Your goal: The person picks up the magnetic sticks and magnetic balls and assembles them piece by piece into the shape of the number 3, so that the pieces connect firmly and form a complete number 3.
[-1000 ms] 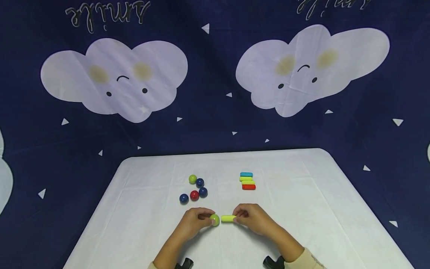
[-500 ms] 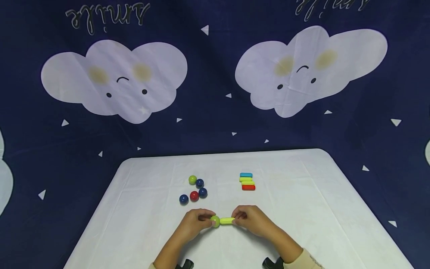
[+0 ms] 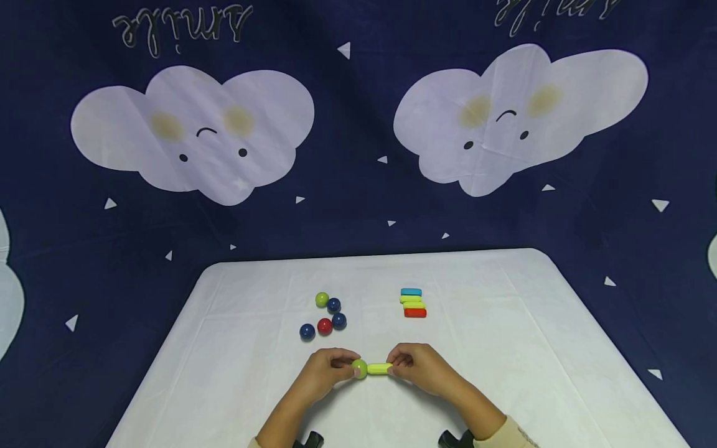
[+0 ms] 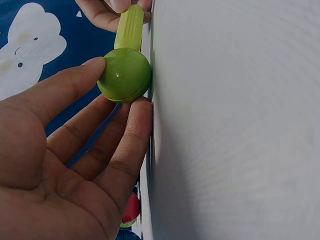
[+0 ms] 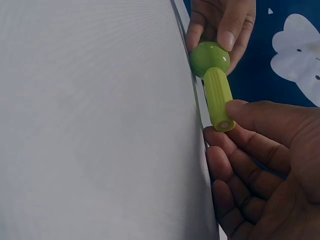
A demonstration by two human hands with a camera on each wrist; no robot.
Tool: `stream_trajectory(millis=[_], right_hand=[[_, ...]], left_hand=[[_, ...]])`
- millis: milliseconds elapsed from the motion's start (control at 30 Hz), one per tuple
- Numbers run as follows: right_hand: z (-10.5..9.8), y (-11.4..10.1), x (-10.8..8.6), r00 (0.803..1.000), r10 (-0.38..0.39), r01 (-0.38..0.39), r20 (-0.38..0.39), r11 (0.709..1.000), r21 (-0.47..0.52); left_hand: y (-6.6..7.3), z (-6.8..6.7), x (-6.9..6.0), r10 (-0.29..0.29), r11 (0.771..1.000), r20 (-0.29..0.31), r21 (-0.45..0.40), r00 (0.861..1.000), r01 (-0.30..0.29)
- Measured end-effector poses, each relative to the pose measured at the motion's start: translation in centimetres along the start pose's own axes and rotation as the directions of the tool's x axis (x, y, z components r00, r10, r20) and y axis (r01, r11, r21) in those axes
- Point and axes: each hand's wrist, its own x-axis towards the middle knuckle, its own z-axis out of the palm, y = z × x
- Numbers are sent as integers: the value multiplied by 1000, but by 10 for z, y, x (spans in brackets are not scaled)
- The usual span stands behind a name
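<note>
Between thumb and fingers, my left hand (image 3: 326, 373) pinches a green ball (image 4: 125, 75) low over the white table. My right hand (image 3: 421, 367) pinches a ribbed yellow-green rod (image 5: 218, 97) near its right end. The rod's other end touches the ball, and the two lie in one line in the head view. A small round silvery spot shows on the rod's near end in the right wrist view. Beyond the hands lie loose balls: a green ball (image 3: 322, 300), a red ball (image 3: 325, 326) and several dark blue balls (image 3: 338, 321).
Right of the balls, a blue rod (image 3: 411, 292), two yellow-green rods (image 3: 414, 305) and a red rod (image 3: 415, 313) lie side by side. The white table (image 3: 252, 298) ends at the back against a dark blue cloth (image 3: 347, 224) printed with clouds.
One second ago a small gap stood between the ball and the rod. The rod has moved left against the ball, and they touch. Over the last half second nothing else visibly shifts.
</note>
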Motion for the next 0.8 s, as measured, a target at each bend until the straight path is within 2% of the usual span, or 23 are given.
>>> stream_trajectory(millis=[400,800], right_hand=[[0,1,-1,1000,-2,2,-6,1000,7],[-2,1,3,999,-5,6,-51,1000,20]], left_hand=[[0,0,0,-9,1000,-3,-6,1000,9],[1,0,0,-15,1000,-7,-16,1000,15]])
